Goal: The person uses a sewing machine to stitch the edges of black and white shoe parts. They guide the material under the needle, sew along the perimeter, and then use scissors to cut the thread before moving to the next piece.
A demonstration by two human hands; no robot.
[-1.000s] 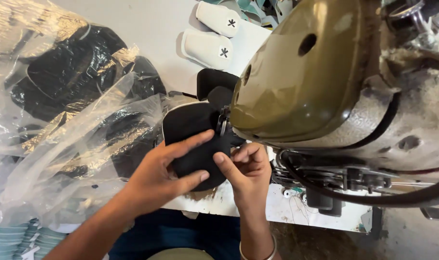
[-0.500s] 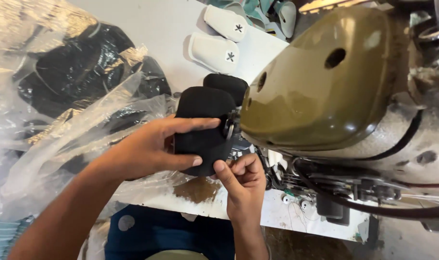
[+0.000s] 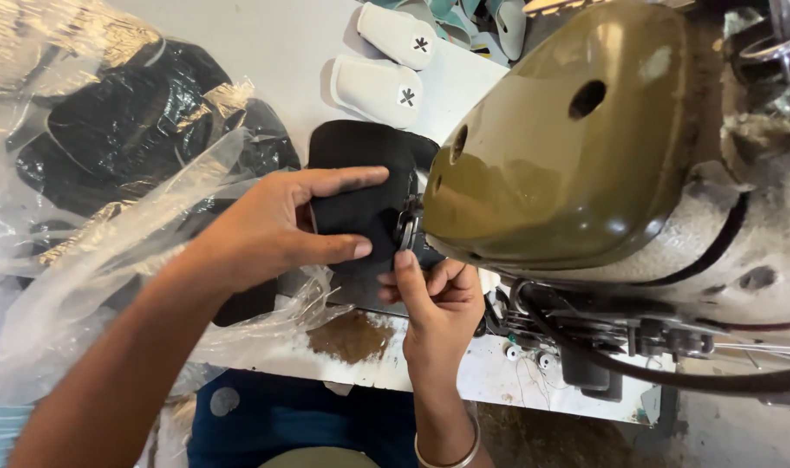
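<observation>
Two white padded pieces [image 3: 386, 65], clear plastic bag of black pieces [image 3: 109, 173], white table [image 3: 274, 43]

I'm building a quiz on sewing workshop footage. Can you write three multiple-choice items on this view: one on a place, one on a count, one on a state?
1. Where do the white padded pieces lie?
A. beyond the black fabric piece
B. on the floor
C. inside the plastic bag

2. How many white padded pieces show a dark star mark?
A. five
B. none
C. two

3. What is the left hand doing?
A. hanging free
B. gripping the black fabric piece
C. lying palm up

A: they rest on the table behind it.
C: each shows one.
B: thumb and fingers pinch it by the olive sewing machine.
</observation>
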